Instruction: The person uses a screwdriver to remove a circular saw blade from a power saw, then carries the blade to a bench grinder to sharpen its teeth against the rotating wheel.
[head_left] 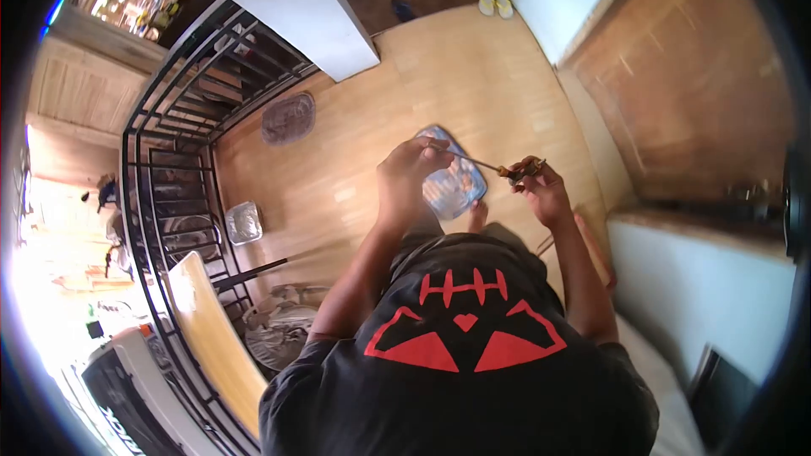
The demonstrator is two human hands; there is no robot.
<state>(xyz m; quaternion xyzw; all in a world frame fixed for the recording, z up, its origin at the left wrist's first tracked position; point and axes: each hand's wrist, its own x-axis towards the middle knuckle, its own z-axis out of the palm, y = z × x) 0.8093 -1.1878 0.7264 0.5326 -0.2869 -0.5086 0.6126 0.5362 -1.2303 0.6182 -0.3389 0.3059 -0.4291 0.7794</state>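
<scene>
My left hand [408, 171] is closed, pinching one end of a thin metal rod [475, 160]. That rod slants down to the right, toward my right hand [545, 194]. My right fingers are closed round a small brass-coloured metal piece [529, 171], with an amber-brown part [505, 173] where the rod meets it. The fingers partly hide the piece, and I cannot tell its kind. Both hands are held in front of my body, above a blue patterned floor mat [456, 186]. A bare foot [477, 216] shows at the mat's near edge.
A black metal railing [169, 131] runs along the left. Near it on the wood-look floor [355, 131] lie a grey mat [288, 118] and a foil-like tray [244, 223]. Crumpled cloth [279, 329] lies closer. A brown wooden panel [684, 76] stands right; slippers [496, 3] lie far ahead.
</scene>
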